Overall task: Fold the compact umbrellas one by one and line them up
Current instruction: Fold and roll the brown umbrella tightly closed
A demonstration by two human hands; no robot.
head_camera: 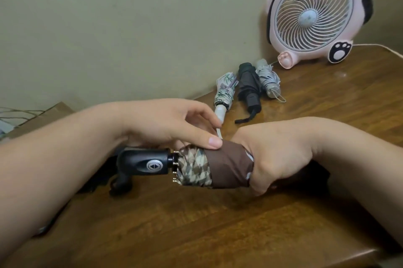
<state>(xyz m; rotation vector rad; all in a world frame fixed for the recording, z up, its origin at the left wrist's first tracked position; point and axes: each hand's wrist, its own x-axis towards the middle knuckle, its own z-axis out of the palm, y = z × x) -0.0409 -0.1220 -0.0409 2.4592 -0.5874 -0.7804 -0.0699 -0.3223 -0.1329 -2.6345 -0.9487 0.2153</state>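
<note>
Held level, low over a wooden table (196,224): a brown umbrella (226,167), rolled tight, with patterned fabric at one end and a plain brown band round the middle. Clamped in a full fist at the canopy's end, on the right of the grip, by the right hand (281,154), fingers curled under and out of sight. Steadied from the other side by the left hand (165,123), thumb (211,140) pressed flat on the brown band, index finger lifted clear, remaining fingers tucked behind the roll. Jutting out to the left of both hands, a black handle (144,164) with a round grey button (154,166) facing up, and small metal rib tips ringed between handle and fabric.

Laid out beyond the grip, toward the wall (109,27), side by side with handles pointing back at the hands: a floral umbrella (225,91) with a white handle, just beside the left hand's fingertips; a black umbrella (248,86) in the middle, with a trailing strap; a grey umbrella (267,78) on the far side, touching the black one.

Farther off, beyond the right wrist at the back of the table, a pink animal-shaped desk fan (314,17). Past the left forearm, off the table's edge, a cardboard box (50,113). Beneath the right hand, something dark, too hidden to identify.
</note>
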